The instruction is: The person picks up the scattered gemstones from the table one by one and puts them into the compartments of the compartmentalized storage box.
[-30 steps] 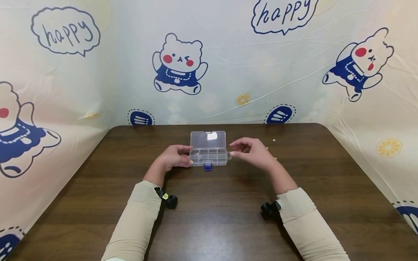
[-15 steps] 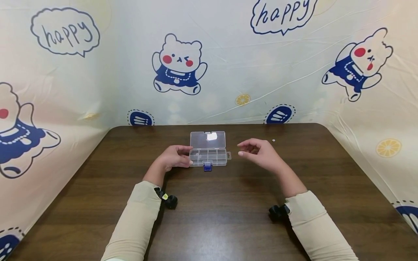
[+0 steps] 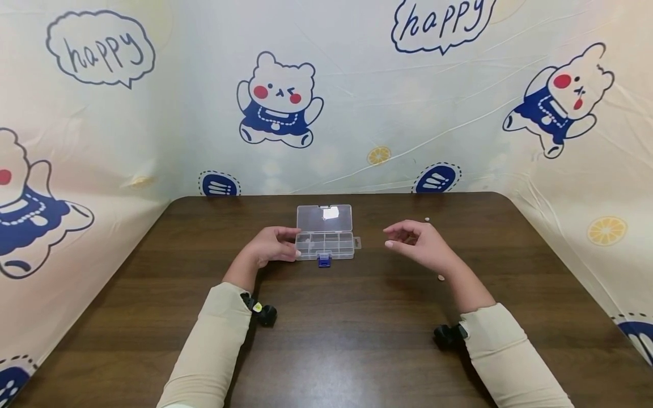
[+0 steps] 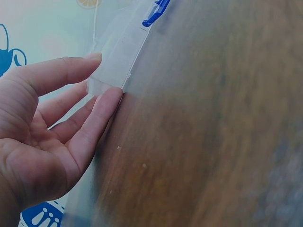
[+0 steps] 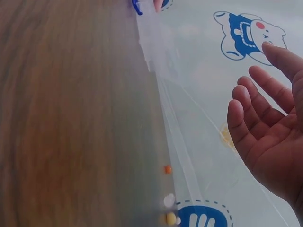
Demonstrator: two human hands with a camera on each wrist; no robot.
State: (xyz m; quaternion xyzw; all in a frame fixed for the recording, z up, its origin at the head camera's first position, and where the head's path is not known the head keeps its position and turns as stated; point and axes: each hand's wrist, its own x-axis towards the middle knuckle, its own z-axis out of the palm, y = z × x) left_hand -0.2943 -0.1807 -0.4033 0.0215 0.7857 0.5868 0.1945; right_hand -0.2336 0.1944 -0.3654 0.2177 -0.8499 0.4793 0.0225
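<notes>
A clear plastic compartment box with a blue latch stands near the far side of the table, its lid raised at the back. My left hand holds the box's left end, with thumb at the front corner and a finger at the rear. In the left wrist view, the fingertips meet the box's end. To the right of the box, my right hand hovers with loosely bent fingers and nothing between them. Its palm faces the right wrist camera.
Small pale pieces lie around my right hand, one white piece behind it and another piece under the wrist. An orange piece and a yellow piece show in the right wrist view. A printed curtain stands behind the brown table.
My right hand has drawn away from the box's right end, moving right and slightly nearer. A pale piece now shows beneath its wrist. My left hand and the box have stayed put.
</notes>
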